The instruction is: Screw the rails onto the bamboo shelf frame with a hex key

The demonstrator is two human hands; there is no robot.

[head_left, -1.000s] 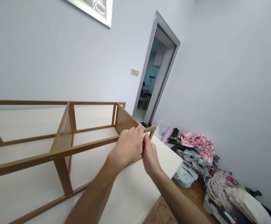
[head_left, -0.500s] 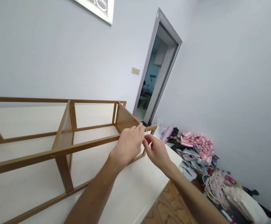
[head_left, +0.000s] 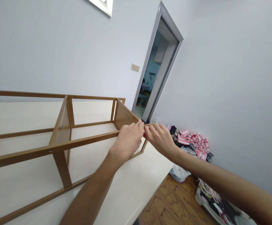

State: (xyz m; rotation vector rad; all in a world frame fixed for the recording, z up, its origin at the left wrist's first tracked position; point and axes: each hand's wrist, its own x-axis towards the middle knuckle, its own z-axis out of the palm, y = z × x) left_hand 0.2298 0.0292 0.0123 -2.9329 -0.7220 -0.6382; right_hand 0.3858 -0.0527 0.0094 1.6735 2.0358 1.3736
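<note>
With the wooden rack (head_left: 84,141) spanning left to centre, the left hand (head_left: 126,142) clasps its near rail, best braced against twisting, while the right hand (head_left: 161,139) curls at its end, any pinched item impossible to tell.

On the table (head_left: 124,187), a shelf frame (head_left: 84,140) stretching in from the left, with left hand (head_left: 127,140) and right hand (head_left: 160,139) at its right end. Behind, a wall (head_left: 56,47) with a switch (head_left: 135,67) left of the doorway (head_left: 158,53) (and a person (head_left: 142,93) seated beyond). Right of the table, cloth (head_left: 194,140) behind a bag (head_left: 180,173); nearer, a bin (head_left: 202,204) with cords (head_left: 208,190) in it.
</note>
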